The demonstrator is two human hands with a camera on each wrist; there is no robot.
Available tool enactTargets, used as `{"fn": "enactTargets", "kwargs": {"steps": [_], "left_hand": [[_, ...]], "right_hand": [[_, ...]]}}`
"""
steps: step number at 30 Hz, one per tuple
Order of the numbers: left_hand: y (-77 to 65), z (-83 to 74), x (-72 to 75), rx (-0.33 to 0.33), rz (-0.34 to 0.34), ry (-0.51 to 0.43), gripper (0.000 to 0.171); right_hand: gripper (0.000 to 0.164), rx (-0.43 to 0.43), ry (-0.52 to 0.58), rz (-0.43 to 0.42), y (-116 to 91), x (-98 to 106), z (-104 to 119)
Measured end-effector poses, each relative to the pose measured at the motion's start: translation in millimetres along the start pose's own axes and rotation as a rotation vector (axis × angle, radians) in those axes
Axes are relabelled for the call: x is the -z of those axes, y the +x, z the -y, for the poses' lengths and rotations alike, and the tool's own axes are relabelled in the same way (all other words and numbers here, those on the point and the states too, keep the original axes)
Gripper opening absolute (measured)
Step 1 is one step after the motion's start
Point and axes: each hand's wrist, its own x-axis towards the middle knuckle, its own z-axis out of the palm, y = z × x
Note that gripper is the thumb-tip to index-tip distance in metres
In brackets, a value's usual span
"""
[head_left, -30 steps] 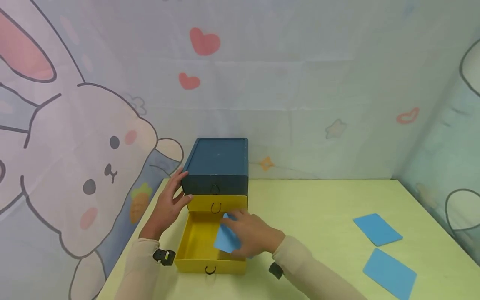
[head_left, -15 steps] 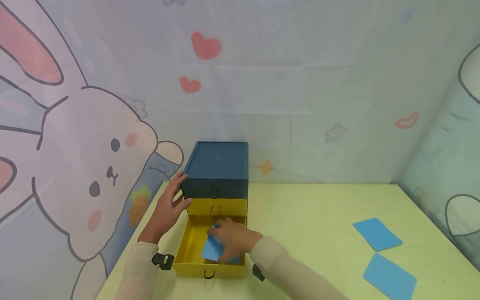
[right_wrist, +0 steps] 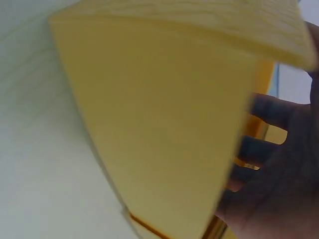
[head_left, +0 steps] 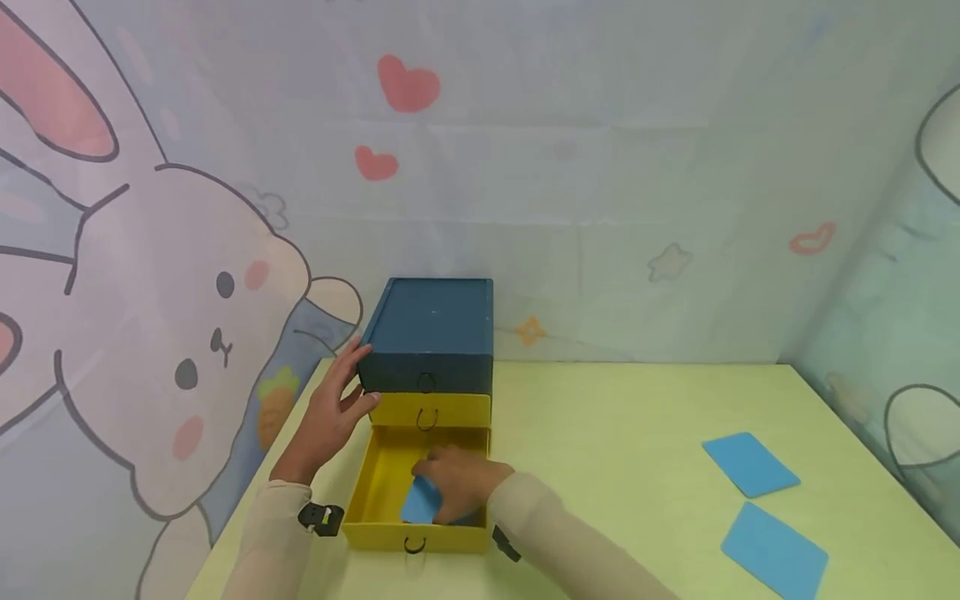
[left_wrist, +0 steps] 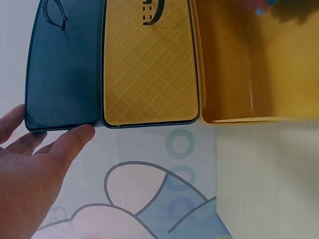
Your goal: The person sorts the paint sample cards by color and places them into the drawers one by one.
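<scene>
A small drawer cabinet point(head_left: 435, 317) has a dark blue top and dark blue upper drawer front. Under that is a closed yellow drawer point(head_left: 453, 408), and the lowest yellow drawer point(head_left: 386, 467) is pulled out. My left hand point(head_left: 326, 425) rests its fingertips and thumb against the cabinet's left side near the upper drawer. Inside the lowest drawer, my right hand point(head_left: 461, 479) grips a flat blue card point(head_left: 422, 500) across its width, covering much of it. The right wrist view shows those fingers point(right_wrist: 264, 149) reaching over the drawer's side wall; the card is hidden there.
Two more blue cards, one farther back point(head_left: 752, 464) and one nearer point(head_left: 776, 550), lie at the right of the pale yellow-green table point(head_left: 600, 433). A cloth backdrop point(head_left: 570, 167) with a printed rabbit and hearts hangs behind and at the sides.
My right hand has moved left and lower into the open drawer with the blue card. My left hand stays against the cabinet. The cards on the table have not moved.
</scene>
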Motion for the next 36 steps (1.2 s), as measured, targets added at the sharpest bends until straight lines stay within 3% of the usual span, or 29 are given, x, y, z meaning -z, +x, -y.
{"fn": "enactTargets", "kwargs": {"steps": [14, 36], "left_hand": [[-0.9, 3.5, -0.6, 0.017, 0.015, 0.001, 0.066], [-1.0, -0.9, 0.7, 0.015, 0.011, -0.007, 0.065]], "right_hand": [[0.068, -0.067, -0.002, 0.030, 8, -24, -5], [0.072, -0.088, -0.168, -0.031, 7, -22, -1]]}}
